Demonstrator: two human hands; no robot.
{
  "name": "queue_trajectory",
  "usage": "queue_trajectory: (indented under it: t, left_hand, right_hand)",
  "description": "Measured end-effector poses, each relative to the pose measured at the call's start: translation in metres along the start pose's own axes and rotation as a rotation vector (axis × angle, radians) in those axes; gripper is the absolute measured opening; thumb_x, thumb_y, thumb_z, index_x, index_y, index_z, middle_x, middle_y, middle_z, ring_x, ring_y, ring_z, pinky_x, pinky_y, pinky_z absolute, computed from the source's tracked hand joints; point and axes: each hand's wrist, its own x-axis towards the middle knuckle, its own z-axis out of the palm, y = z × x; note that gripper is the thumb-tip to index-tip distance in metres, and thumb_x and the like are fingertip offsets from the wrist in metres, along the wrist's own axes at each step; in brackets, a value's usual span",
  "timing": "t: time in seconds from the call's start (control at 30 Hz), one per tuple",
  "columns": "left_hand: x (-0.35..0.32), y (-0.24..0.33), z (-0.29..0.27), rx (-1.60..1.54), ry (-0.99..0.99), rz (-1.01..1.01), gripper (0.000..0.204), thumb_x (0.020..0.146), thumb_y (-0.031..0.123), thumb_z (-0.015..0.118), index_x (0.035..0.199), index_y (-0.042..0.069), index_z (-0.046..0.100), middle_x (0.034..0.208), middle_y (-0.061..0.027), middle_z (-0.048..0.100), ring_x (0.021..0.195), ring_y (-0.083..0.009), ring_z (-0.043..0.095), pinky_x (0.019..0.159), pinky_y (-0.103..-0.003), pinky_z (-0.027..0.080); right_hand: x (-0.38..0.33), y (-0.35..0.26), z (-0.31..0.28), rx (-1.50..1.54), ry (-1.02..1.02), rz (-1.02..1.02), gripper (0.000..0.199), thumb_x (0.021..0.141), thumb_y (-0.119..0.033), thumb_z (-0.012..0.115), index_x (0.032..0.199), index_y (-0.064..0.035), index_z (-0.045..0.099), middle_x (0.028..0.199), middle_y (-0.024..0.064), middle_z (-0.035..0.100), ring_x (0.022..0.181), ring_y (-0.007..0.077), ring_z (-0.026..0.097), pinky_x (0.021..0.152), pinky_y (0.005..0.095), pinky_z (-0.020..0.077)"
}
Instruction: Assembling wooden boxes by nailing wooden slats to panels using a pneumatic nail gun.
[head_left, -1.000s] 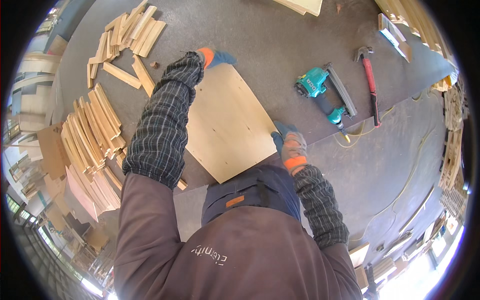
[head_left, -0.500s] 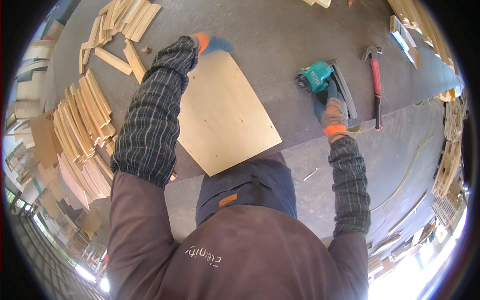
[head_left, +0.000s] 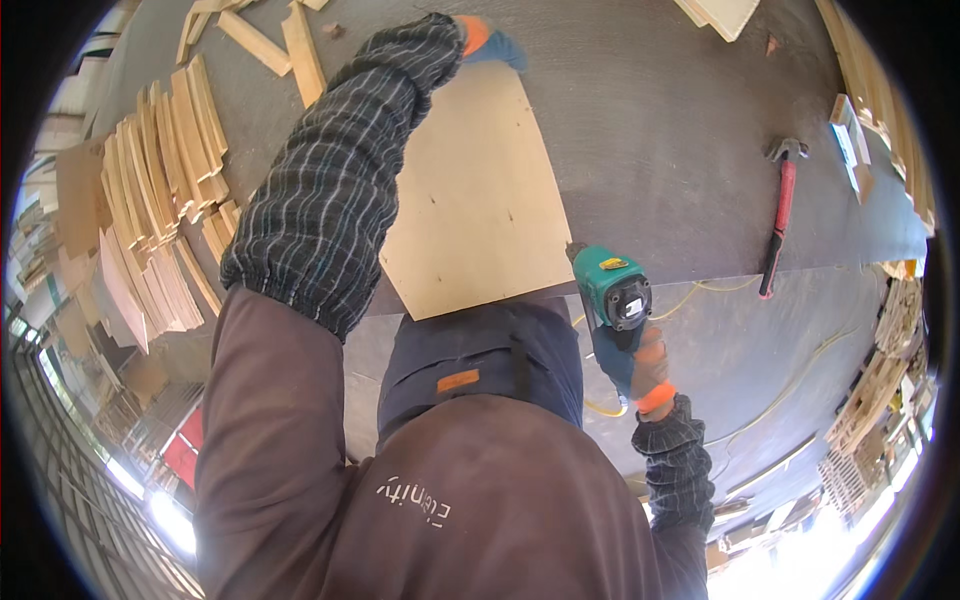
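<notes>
One nail gun (head_left: 612, 278) by panel (head_left: 478, 205) edge, hammer (head_left: 784, 200) well apart.

A: Identify the main furniture.
B: One dark grey-brown worktop (head_left: 690, 150), broad and smooth; its near edge appears slightly bowed.
A: Floor condition?
B: Grey floor (head_left: 765, 335), flat, beyond that edge. Stacked timber (head_left: 880, 370) lines the right side.
A: Light sources?
B: White glare (head_left: 820, 560) at lower right; a smaller bright spot (head_left: 172, 520) at lower left, beside a dark grid of bars (head_left: 62, 470). Whether this grid belongs to wall or ceiling cannot be determined.
</notes>
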Motion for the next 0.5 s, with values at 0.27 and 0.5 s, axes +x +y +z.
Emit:
queue_trajectory:
  t: [0.27,0.5]
  left_hand:
    - [-0.019,0.033,-0.014,0.024,0.065,0.1,0.031,0.078,0.022,0.088,0.107,0.011,0.083,0.118,-0.0173,0.078,0.107,-0.036,0.076,0.09,-0.051,0.059]
    - [-0.043,0.054,-0.024,0.05,0.131,0.193,0.032,0.086,0.021,0.081,0.116,0.011,0.08,0.123,-0.0163,0.077,0.109,-0.0348,0.074,0.092,-0.05,0.058]
  right_hand:
    - [0.007,0.016,0.013,-0.013,0.022,-0.109,0.014,0.091,-0.005,0.076,0.105,-0.0003,0.078,0.087,0.0084,0.078,0.081,0.0144,0.073,0.073,0.0337,0.0577]
    - [0.012,0.01,0.018,-0.032,0.075,-0.197,0.005,0.094,-0.007,0.072,0.093,-0.0025,0.073,0.072,-0.0001,0.068,0.067,0.0076,0.062,0.06,0.0311,0.0496]
